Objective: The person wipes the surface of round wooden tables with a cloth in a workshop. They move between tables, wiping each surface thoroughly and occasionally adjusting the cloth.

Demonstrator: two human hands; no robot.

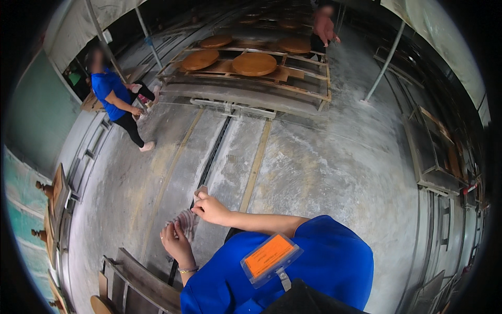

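A grey-and-white striped cloth [187, 222] hangs between my two hands over the floor. My left hand [177, 242], with a ring and a bracelet, is closed on the cloth's lower left side. Above it and to the right, my right hand [210, 209] pinches a small, flat brownish piece [202, 191], perhaps folded paper. The cloth's upper edge reaches the fingers of my right hand; whether they grip it too, I cannot tell. An orange badge [270, 255] in a clear sleeve hangs on my blue shirt.
A low slatted rack [246, 90] ahead carries several round brown wooden tops [254, 64]. At left a person in blue [111, 91] is walking; another person [323, 29] stands at the rack's far right. Rails [214, 157] run along the floor. Wooden frames [431, 152] line the right.
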